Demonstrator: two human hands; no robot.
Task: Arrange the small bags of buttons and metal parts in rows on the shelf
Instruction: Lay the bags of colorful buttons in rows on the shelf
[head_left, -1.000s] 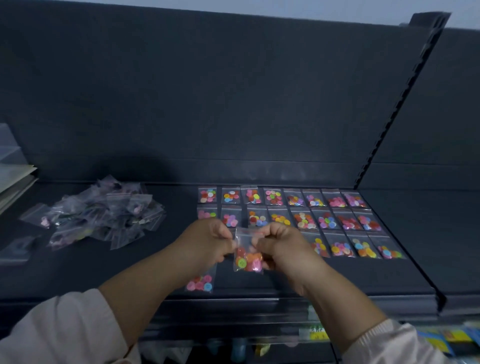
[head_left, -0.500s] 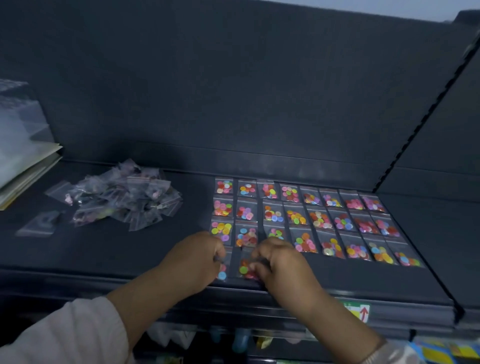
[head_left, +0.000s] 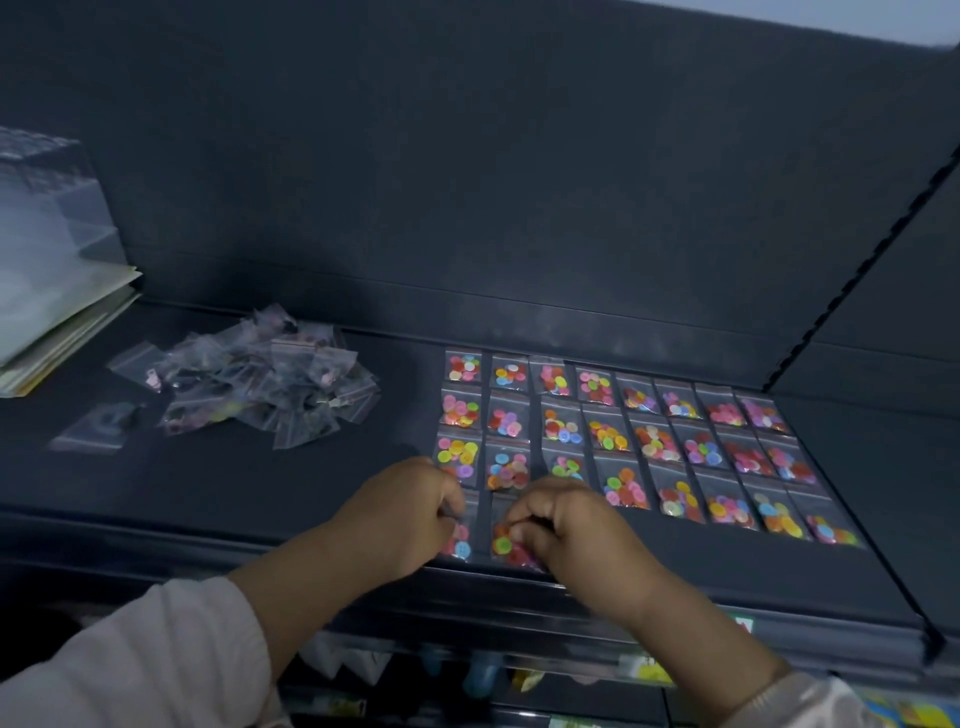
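Small clear bags of coloured buttons (head_left: 608, 434) lie in three full rows on the dark shelf (head_left: 260, 488). A fourth, front row holds two bags. My right hand (head_left: 566, 530) pinches the second one, a bag with green and red buttons (head_left: 505, 546), which lies flat on the shelf. My left hand (head_left: 408, 514) has its fingers curled at the top edge of the first front-row bag (head_left: 461, 546), just left of it. A loose heap of unsorted bags (head_left: 260, 379) with metal parts sits at the left.
Two single bags (head_left: 98, 426) lie apart from the heap, at the far left. A stack of papers and clear sleeves (head_left: 47, 291) stands at the left end. The shelf's back wall and a slotted upright (head_left: 852, 280) bound the area. Goods hang below the front edge.
The bag that both hands held up in the air has come down onto the shelf as the second bag of the front row. Both hands followed it down.
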